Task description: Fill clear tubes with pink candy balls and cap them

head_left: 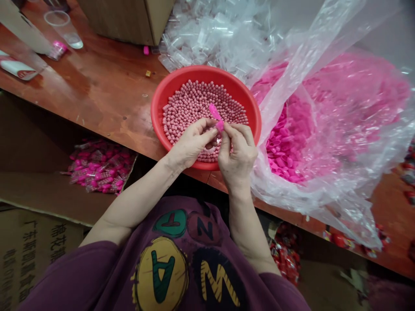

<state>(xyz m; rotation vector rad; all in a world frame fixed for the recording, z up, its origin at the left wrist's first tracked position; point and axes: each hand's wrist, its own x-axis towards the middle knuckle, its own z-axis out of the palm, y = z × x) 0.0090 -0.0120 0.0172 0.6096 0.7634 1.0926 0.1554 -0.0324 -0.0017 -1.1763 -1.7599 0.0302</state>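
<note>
Over the red basin (158,108) of pink beads (191,103), my two hands meet. My left hand (194,140) is closed on a small clear plastic container (218,141), mostly hidden by the fingers. With thumb and fingertips, my right hand (238,147) pinches a bright pink plastic cap (215,112) at the container's top. Whether the cap is fully seated cannot be seen. Right of the basin, a clear plastic bag (340,181) holds many loose pink caps (288,142).
Behind the basin lies a heap of clear plastic containers (220,34). A cardboard box (119,19) and a plastic cup (66,30) stand on the wooden table (97,86). Below the table's edge, an open carton holds filled pink-capped containers (100,166). Red wrapped items (287,255) lie lower right.
</note>
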